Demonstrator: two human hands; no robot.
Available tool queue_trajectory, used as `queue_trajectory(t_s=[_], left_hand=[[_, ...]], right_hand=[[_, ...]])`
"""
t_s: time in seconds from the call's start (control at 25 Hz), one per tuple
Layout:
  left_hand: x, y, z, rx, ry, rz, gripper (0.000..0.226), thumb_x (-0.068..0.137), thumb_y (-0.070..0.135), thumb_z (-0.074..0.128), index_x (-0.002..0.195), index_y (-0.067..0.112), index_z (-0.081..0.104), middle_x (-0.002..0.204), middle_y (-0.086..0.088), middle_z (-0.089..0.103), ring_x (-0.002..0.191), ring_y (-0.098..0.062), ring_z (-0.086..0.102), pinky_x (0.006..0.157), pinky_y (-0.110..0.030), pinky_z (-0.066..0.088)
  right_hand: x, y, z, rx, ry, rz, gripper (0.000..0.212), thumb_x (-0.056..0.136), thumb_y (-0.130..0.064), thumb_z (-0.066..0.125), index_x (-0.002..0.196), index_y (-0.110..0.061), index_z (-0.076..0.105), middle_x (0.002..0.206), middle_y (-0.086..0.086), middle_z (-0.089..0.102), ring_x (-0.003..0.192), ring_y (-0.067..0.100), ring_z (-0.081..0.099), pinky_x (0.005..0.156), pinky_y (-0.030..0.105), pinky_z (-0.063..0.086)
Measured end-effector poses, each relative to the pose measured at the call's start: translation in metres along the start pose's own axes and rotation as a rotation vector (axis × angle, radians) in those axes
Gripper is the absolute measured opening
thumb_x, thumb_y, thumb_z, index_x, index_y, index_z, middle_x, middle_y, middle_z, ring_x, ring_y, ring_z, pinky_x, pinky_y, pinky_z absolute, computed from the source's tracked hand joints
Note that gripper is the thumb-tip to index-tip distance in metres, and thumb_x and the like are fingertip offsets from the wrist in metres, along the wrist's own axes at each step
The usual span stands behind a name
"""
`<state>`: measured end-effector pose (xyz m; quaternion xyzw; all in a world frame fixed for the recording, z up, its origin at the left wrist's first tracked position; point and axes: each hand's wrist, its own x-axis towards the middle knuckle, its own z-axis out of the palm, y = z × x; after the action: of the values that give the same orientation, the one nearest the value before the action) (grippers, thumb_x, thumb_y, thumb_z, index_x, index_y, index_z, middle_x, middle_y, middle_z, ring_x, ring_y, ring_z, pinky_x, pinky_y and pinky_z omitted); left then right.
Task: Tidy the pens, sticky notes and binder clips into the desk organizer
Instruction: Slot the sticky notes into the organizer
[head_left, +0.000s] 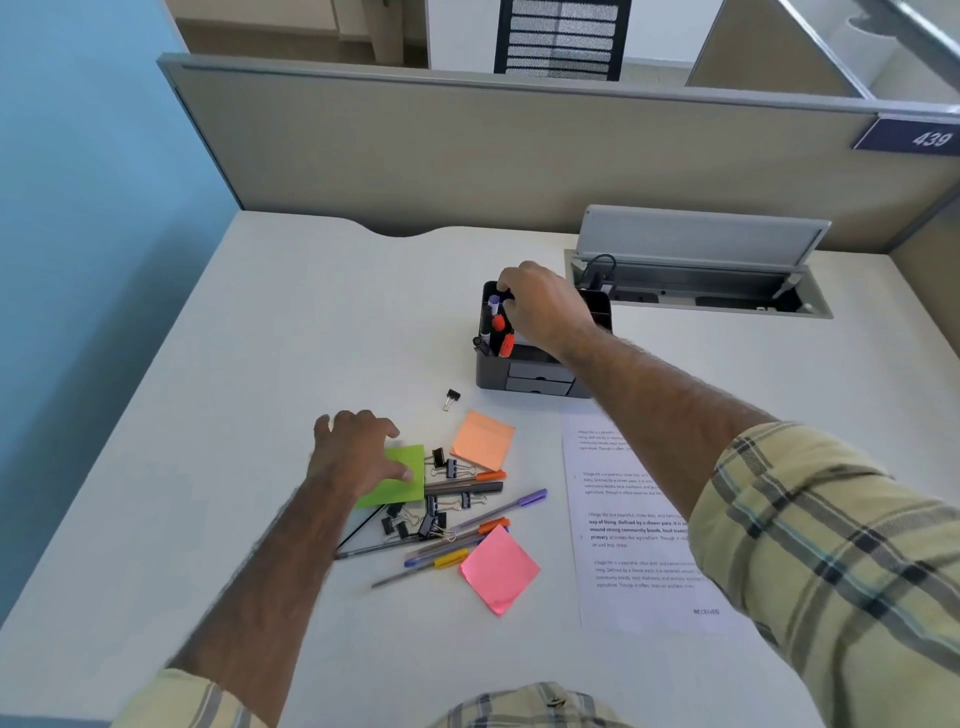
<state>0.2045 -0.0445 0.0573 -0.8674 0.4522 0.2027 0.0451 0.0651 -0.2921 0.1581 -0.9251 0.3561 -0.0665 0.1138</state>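
Note:
The dark grey desk organizer (540, 385) stands mid-desk with several pens upright in its left compartment. My right hand (545, 306) is over that compartment, its fingertips closed around a purple-capped pen (493, 301) beside orange-capped ones (506, 343). My left hand (358, 457) lies flat with fingers spread on the green sticky notes (402, 486). Beside it lie an orange pad (483, 439), a pink pad (500, 569), several loose pens (498, 512) and several black binder clips (431, 525). One binder clip (452, 399) lies alone near the organizer.
A printed sheet of paper (631, 525) lies to the right of the pile, partly under my right arm. An open cable tray with raised lid (696, 280) is behind the organizer. A grey partition (467, 150) borders the desk's far edge.

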Motion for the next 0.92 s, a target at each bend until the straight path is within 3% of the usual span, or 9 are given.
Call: queue_trajectory(t_s=[0.12, 0.24, 0.4, 0.48, 0.56, 0.68, 0.72, 0.84, 0.92], left_hand=[[-0.002, 0.0, 0.009, 0.043, -0.038, 0.04, 0.072, 0.068, 0.062, 0.08, 0.132, 0.035, 0.059, 0.133, 0.002, 0.055, 0.135, -0.024, 0.039, 0.12, -0.05, 0.014], [-0.003, -0.002, 0.016, 0.029, -0.017, 0.046, 0.066, 0.072, 0.056, 0.08, 0.129, 0.032, 0.059, 0.132, 0.001, 0.054, 0.134, -0.024, 0.038, 0.119, -0.05, 0.016], [-0.007, -0.006, 0.013, -0.069, 0.07, 0.046, 0.028, 0.079, 0.047, 0.079, 0.1, 0.032, 0.068, 0.114, 0.006, 0.063, 0.121, -0.022, 0.052, 0.106, -0.041, 0.033], [-0.01, -0.009, 0.005, -0.305, 0.07, 0.028, 0.013, 0.083, 0.037, 0.077, 0.083, 0.028, 0.067, 0.095, 0.009, 0.068, 0.101, -0.019, 0.062, 0.087, -0.034, 0.043], [-0.011, -0.005, -0.009, -0.607, 0.033, 0.041, 0.011, 0.085, 0.026, 0.078, 0.078, 0.023, 0.069, 0.08, 0.007, 0.067, 0.081, -0.015, 0.061, 0.067, -0.029, 0.044], [-0.013, 0.024, -0.031, -0.937, 0.031, 0.132, 0.01, 0.085, 0.022, 0.079, 0.078, 0.024, 0.072, 0.076, 0.004, 0.072, 0.07, -0.007, 0.061, 0.062, -0.022, 0.043], [-0.012, 0.04, -0.036, -1.018, 0.017, 0.168, 0.009, 0.086, 0.021, 0.078, 0.079, 0.023, 0.073, 0.077, 0.004, 0.073, 0.069, -0.004, 0.061, 0.065, -0.022, 0.044], [-0.005, 0.085, -0.043, -1.149, 0.019, 0.233, 0.004, 0.088, 0.018, 0.076, 0.085, 0.02, 0.074, 0.079, 0.008, 0.074, 0.072, -0.002, 0.063, 0.07, -0.022, 0.046], [0.001, 0.106, -0.042, -1.158, 0.128, 0.191, 0.004, 0.091, 0.022, 0.073, 0.095, 0.023, 0.074, 0.087, 0.01, 0.075, 0.082, -0.006, 0.065, 0.07, -0.02, 0.045]], right_hand=[[-0.015, -0.002, -0.006, 0.101, 0.137, 0.001, 0.025, 0.096, -0.013, 0.048, 0.112, -0.011, 0.067, 0.112, 0.009, 0.061, 0.089, 0.032, 0.06, 0.072, 0.039, 0.051], [-0.041, -0.004, -0.013, 0.191, 0.206, -0.039, 0.024, 0.097, -0.016, 0.051, 0.111, -0.01, 0.069, 0.111, 0.007, 0.062, 0.088, 0.028, 0.062, 0.073, 0.041, 0.053], [-0.087, 0.002, -0.012, 0.31, 0.26, -0.032, 0.019, 0.098, -0.017, 0.056, 0.107, -0.011, 0.072, 0.105, 0.003, 0.066, 0.084, 0.018, 0.064, 0.075, 0.04, 0.057], [-0.11, 0.002, -0.003, 0.354, 0.216, -0.008, 0.017, 0.099, -0.018, 0.057, 0.103, -0.014, 0.072, 0.1, 0.0, 0.068, 0.084, 0.013, 0.064, 0.077, 0.038, 0.059], [-0.129, 0.0, 0.011, 0.405, 0.075, 0.043, 0.017, 0.098, -0.025, 0.061, 0.109, -0.018, 0.071, 0.102, -0.005, 0.068, 0.087, 0.008, 0.063, 0.082, 0.036, 0.058], [-0.147, -0.009, 0.033, 0.51, -0.23, 0.149, 0.047, 0.09, -0.041, 0.072, 0.131, -0.021, 0.061, 0.111, -0.007, 0.064, 0.091, 0.009, 0.061, 0.083, 0.03, 0.054], [-0.149, -0.011, 0.039, 0.548, -0.248, 0.168, 0.046, 0.09, -0.039, 0.074, 0.13, -0.021, 0.061, 0.107, -0.008, 0.064, 0.087, 0.008, 0.06, 0.078, 0.028, 0.052], [-0.145, -0.005, 0.04, 0.575, -0.074, 0.214, 0.008, 0.092, -0.023, 0.07, 0.097, -0.017, 0.068, 0.079, -0.01, 0.06, 0.07, 0.006, 0.053, 0.061, 0.025, 0.04], [-0.138, 0.007, 0.029, 0.579, 0.06, 0.273, 0.01, 0.092, -0.019, 0.068, 0.083, -0.017, 0.064, 0.073, -0.008, 0.059, 0.065, 0.006, 0.051, 0.056, 0.022, 0.039]])
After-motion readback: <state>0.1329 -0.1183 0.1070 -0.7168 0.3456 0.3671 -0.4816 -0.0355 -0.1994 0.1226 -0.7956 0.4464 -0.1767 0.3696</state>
